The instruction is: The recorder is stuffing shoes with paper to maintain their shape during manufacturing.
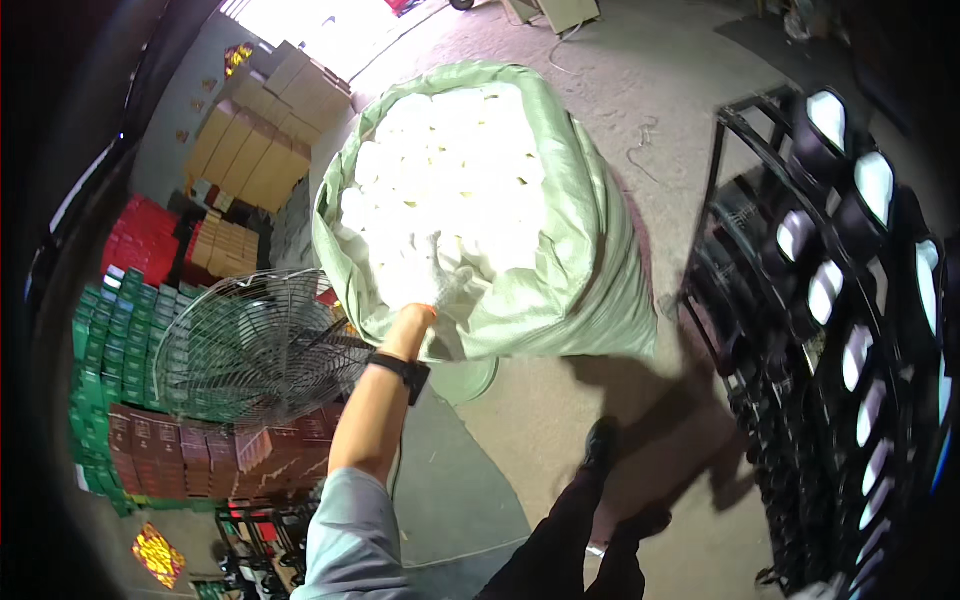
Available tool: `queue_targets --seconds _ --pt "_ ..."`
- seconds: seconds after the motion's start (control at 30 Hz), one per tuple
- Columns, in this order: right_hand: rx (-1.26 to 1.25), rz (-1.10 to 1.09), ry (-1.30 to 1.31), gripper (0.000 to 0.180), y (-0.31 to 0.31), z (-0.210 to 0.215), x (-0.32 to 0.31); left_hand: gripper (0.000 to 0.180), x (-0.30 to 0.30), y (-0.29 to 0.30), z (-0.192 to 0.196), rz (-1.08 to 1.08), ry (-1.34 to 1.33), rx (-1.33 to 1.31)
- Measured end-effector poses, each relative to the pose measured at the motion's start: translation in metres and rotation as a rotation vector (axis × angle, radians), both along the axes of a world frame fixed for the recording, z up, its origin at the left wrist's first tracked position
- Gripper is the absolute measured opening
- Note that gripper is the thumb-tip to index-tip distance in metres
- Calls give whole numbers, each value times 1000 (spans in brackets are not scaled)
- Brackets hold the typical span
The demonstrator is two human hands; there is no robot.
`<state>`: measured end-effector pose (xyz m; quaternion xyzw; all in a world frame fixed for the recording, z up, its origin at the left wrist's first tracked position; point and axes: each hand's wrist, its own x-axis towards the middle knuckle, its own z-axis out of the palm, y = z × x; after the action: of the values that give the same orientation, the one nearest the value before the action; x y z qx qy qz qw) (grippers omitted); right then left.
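My left hand (440,278), in a whitish knitted glove with an orange cuff, reaches over the near rim of a big pale green woven sack (600,270). White pieces (455,150) with small brownish marks fill the sack to the top. Glare washes them out, and I cannot make out their kind. The gloved fingers look stretched and apart against the pieces at the near side, with none plainly gripped. A black watch (403,373) is on that wrist. I do not make out my right hand.
On the right stands a black metal rack (735,130) bearing rows of dark, rounded things with pale faces. A wire-caged fan (265,345) is left of the sack. Behind it are stacked green boxes (110,340), maroon boxes (150,450) and brown cartons (255,155).
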<state>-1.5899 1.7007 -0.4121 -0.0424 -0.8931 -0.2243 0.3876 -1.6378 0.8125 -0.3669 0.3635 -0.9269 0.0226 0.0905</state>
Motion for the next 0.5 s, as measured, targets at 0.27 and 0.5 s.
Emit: queue_targets --seconds 0.27,0.5 --pt "-1039 1322 -656 61 -582 14 -142 95 -6 -100 -8 341 -431 33" --pt "-470 1226 -1103 79 -900 13 -262 83 5 -132 -6 309 -412 37"
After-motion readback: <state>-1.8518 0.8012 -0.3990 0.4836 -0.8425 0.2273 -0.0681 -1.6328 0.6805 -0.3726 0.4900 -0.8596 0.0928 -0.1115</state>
